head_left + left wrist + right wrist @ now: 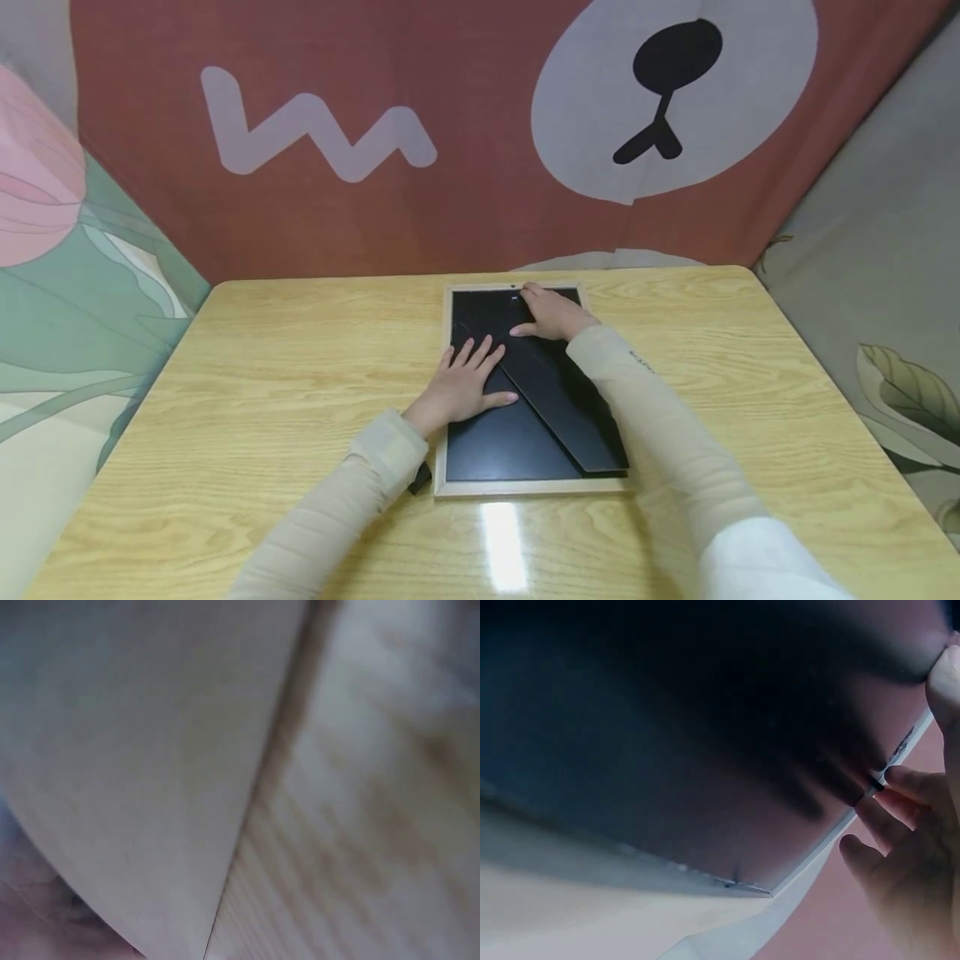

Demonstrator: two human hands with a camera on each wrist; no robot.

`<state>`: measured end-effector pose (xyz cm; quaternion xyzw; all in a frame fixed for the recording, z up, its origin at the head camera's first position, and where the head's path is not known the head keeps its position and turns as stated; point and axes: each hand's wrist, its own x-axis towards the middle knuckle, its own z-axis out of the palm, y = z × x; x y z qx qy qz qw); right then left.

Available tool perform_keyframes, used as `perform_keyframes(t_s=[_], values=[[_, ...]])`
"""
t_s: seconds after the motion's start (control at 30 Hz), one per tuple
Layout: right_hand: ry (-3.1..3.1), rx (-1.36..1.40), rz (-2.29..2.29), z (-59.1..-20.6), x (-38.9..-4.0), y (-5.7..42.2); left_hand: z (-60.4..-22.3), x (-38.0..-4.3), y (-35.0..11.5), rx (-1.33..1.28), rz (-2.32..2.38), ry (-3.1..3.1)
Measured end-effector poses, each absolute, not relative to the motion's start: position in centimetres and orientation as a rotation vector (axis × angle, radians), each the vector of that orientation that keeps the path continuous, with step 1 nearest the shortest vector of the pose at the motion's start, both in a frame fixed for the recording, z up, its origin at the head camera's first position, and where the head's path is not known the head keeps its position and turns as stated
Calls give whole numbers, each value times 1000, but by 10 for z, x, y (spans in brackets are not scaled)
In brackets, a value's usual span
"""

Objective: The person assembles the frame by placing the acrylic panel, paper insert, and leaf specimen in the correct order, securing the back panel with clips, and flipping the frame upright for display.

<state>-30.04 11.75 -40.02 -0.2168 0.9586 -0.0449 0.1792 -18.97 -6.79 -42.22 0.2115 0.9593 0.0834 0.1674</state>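
Observation:
A picture frame (pixel 442 467) with a light wooden border lies back side up on the table, its black backing board (pixel 502 446) showing. A black easel leg (pixel 573 417) slants across the board down to the lower right. My left hand (pixel 461 387) rests spread on the left part of the backing, fingers pointing away. Up at the far edge is my right hand (pixel 557 314), thumb out over the board. In the right wrist view, fingertips (pixel 896 776) touch the frame's edge beside a small dark tab (pixel 875 782). The left wrist view is blurred and shows mostly pale wood.
The frame sits on a wood-grain table (pixel 300 358) near its far edge. Partly hidden by the left sleeve, a small black object (pixel 422 477) lies beside the frame's near left corner. A reddish-brown printed cloth (pixel 480 217) hangs behind the table, with patterned cloths at both sides.

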Motion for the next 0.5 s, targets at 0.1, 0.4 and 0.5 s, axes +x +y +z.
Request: perform_keyframes(t_s=[0.1, 0.4, 0.5], values=[[2725, -613, -89, -400, -301, 117, -422, -189, -68, 607, 227, 2731], [2780, -565, -22, -401, -302, 118, -421, -187, -69, 616, 229, 2737], [2790, -549, -35, -401, -302, 119, -421, -187, -68, 616, 223, 2736]])
